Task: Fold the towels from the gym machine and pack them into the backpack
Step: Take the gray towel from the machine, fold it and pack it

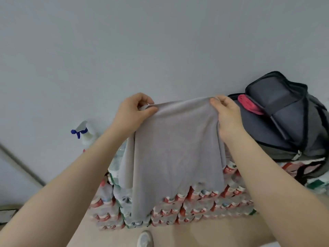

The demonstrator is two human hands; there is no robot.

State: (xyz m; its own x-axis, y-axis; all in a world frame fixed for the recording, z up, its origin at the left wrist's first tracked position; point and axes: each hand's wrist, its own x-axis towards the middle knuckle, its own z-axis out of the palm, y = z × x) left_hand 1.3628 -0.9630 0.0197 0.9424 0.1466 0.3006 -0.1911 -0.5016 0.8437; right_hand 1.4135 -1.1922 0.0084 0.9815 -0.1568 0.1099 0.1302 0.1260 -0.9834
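Left hand [132, 111] and right hand [226, 113] each pinch a top corner of the grey towel [176, 148], grip closed on cloth. Towel hangs before stacked bottle packs [204, 205]. The open backpack [284, 122] rests atop them, right.

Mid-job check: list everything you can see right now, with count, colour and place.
towel: one, grey, held up in the air at centre, hanging down in front of the bottle packs
backpack: one, dark grey, open, on top of the packs at right
pink item: one, at the backpack opening
bottle packs: a stack, red, white and green labels, against the wall
spray bottle: one, white with blue trigger, left of the stack
shoe: one, white, bottom centre
left hand: pinches the towel's top left corner
right hand: grips the towel's top right corner
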